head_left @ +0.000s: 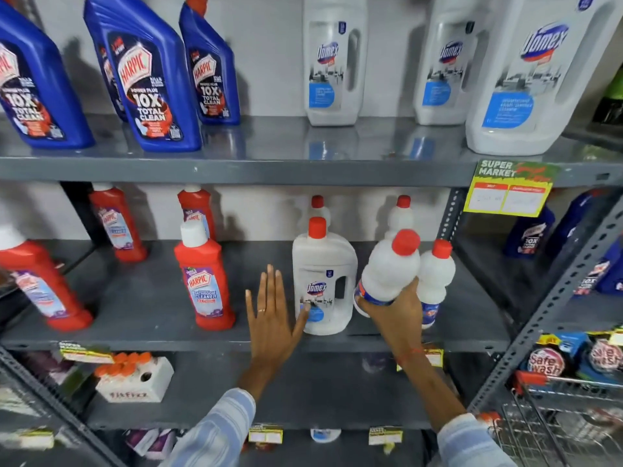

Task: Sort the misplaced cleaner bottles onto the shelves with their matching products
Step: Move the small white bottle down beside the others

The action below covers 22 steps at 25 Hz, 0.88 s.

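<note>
A person's right hand (397, 308) grips a white cleaner bottle with a red cap (387, 267) low on its body, fingers wrapped around the blue-banded base, and holds it tilted above the middle shelf (141, 298) of a supermarket rack. The bottle hangs between a squat Domex jug (323, 281) and a matching red-capped white bottle (436, 274) that stands just behind the hand. The left hand (269, 318) is flat, fingers spread wide and holding nothing, its thumb touching the front of the Domex jug.

The held bottle looks like stiff moulded plastic, smooth and probably a little slippery, and, if full, heavy enough to swing from a low grip. Its narrow shoulder under the cap or the waist above the label band seems the surest place to take hold; the base grip leaves the top free to tip. The jug beside it offers a moulded handle on its right side.

Red Harpic bathroom cleaner bottles (205, 281) stand well apart to the left on the same shelf, blue Harpic bottles (151, 79) on the shelf above.
</note>
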Each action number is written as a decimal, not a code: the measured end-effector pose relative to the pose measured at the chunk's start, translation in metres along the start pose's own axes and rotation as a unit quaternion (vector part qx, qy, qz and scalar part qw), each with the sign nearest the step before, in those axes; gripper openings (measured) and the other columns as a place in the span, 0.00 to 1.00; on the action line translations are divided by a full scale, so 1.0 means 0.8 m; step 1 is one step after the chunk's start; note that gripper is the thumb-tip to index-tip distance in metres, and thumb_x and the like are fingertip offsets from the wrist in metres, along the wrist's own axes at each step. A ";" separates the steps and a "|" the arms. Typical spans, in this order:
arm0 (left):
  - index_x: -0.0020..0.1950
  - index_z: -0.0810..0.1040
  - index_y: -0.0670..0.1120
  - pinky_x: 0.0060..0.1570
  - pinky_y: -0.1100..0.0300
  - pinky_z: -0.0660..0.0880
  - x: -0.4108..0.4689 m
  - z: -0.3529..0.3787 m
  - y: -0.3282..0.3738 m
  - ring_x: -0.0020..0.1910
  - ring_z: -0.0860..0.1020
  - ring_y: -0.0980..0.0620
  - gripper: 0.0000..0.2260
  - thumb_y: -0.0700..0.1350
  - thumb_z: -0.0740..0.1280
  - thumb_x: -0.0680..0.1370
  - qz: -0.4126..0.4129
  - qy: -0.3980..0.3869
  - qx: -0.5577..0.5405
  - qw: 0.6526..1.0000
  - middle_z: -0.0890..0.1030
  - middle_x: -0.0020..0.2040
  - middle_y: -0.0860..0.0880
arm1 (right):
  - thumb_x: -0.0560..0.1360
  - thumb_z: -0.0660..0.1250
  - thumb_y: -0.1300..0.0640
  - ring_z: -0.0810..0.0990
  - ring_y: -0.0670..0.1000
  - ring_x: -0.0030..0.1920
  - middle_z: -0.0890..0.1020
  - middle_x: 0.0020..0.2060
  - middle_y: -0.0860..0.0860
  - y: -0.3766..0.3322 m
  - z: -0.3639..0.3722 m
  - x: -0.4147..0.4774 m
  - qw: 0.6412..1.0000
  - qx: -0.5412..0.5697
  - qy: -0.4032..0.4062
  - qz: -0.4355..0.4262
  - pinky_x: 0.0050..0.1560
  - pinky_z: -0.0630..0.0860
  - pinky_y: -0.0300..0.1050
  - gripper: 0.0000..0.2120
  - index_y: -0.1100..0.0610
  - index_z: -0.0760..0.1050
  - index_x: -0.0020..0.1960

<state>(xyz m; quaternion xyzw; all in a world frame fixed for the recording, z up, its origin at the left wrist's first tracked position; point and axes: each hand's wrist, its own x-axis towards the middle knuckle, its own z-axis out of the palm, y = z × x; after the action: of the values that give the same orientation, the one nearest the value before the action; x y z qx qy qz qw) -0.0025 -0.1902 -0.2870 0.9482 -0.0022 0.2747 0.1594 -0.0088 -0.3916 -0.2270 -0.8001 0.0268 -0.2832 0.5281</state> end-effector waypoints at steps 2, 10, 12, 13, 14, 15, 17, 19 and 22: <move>0.76 0.56 0.39 0.72 0.41 0.50 -0.013 0.030 -0.021 0.76 0.53 0.46 0.42 0.71 0.47 0.75 0.007 -0.086 0.009 0.996 0.57 0.77 0.42 | 0.58 0.80 0.59 0.75 0.58 0.62 0.77 0.61 0.59 0.026 0.010 0.000 0.999 -0.005 -0.010 0.039 0.61 0.69 0.42 0.39 0.61 0.66 0.64; 0.68 0.71 0.39 0.65 0.37 0.65 -0.025 0.083 -0.055 0.67 0.71 0.44 0.51 0.79 0.42 0.67 -0.020 -0.259 0.059 0.964 0.73 0.69 0.42 | 0.60 0.79 0.61 0.74 0.64 0.62 0.76 0.61 0.63 0.070 0.030 0.022 0.988 -0.068 -0.052 0.128 0.59 0.73 0.56 0.37 0.65 0.64 0.62; 0.68 0.72 0.39 0.63 0.37 0.66 -0.024 0.080 -0.054 0.66 0.72 0.44 0.50 0.78 0.42 0.67 -0.011 -0.252 0.067 0.965 0.74 0.68 0.42 | 0.60 0.79 0.61 0.75 0.64 0.60 0.77 0.60 0.63 0.073 0.036 0.024 0.987 -0.071 -0.066 0.127 0.58 0.74 0.57 0.36 0.65 0.64 0.61; 0.68 0.71 0.40 0.64 0.38 0.66 -0.024 0.080 -0.054 0.67 0.72 0.44 0.50 0.78 0.42 0.67 -0.006 -0.247 0.073 0.966 0.73 0.68 0.42 | 0.60 0.79 0.60 0.76 0.64 0.59 0.77 0.59 0.63 0.075 0.039 0.024 0.987 -0.072 -0.069 0.123 0.58 0.74 0.58 0.35 0.64 0.64 0.61; 0.69 0.70 0.40 0.65 0.38 0.64 -0.024 0.080 -0.054 0.68 0.71 0.44 0.50 0.78 0.42 0.67 -0.003 -0.245 0.080 0.966 0.72 0.69 0.43 | 0.60 0.79 0.60 0.76 0.64 0.59 0.77 0.59 0.62 0.076 0.042 0.023 0.987 -0.071 -0.070 0.123 0.58 0.75 0.59 0.36 0.63 0.64 0.62; 0.70 0.69 0.40 0.66 0.38 0.63 -0.024 0.080 -0.054 0.69 0.70 0.45 0.51 0.78 0.42 0.67 0.001 -0.243 0.083 0.967 0.71 0.70 0.43 | 0.61 0.78 0.60 0.75 0.63 0.60 0.77 0.60 0.62 0.077 0.044 0.022 0.987 -0.067 -0.073 0.124 0.59 0.75 0.60 0.36 0.62 0.64 0.63; 0.72 0.66 0.41 0.68 0.39 0.58 -0.024 0.082 -0.055 0.71 0.66 0.45 0.52 0.79 0.40 0.66 0.007 -0.238 0.085 0.968 0.68 0.72 0.44 | 0.61 0.78 0.60 0.74 0.62 0.62 0.75 0.62 0.61 0.077 0.045 0.021 0.987 -0.053 -0.079 0.133 0.61 0.74 0.59 0.37 0.61 0.63 0.65; 0.74 0.63 0.42 0.70 0.40 0.55 -0.024 0.084 -0.057 0.73 0.63 0.45 0.53 0.79 0.39 0.65 0.012 -0.236 0.087 0.968 0.65 0.74 0.44 | 0.61 0.78 0.61 0.72 0.60 0.64 0.74 0.64 0.60 0.070 0.043 0.011 0.988 -0.027 -0.057 0.144 0.64 0.72 0.57 0.39 0.60 0.63 0.67; 0.72 0.66 0.42 0.69 0.39 0.58 -0.024 0.088 -0.059 0.71 0.66 0.45 0.52 0.79 0.41 0.66 0.008 -0.236 0.084 0.968 0.68 0.72 0.44 | 0.65 0.75 0.61 0.70 0.59 0.63 0.71 0.63 0.62 0.053 0.042 -0.026 0.995 -0.044 0.055 0.071 0.65 0.71 0.54 0.33 0.61 0.65 0.66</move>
<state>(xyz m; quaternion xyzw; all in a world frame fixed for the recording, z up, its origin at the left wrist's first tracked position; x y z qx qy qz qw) 0.0218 -0.1681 -0.3676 0.9962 -0.0243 0.0433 0.0718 0.0009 -0.3756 -0.2816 -0.8019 0.1252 -0.2869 0.5089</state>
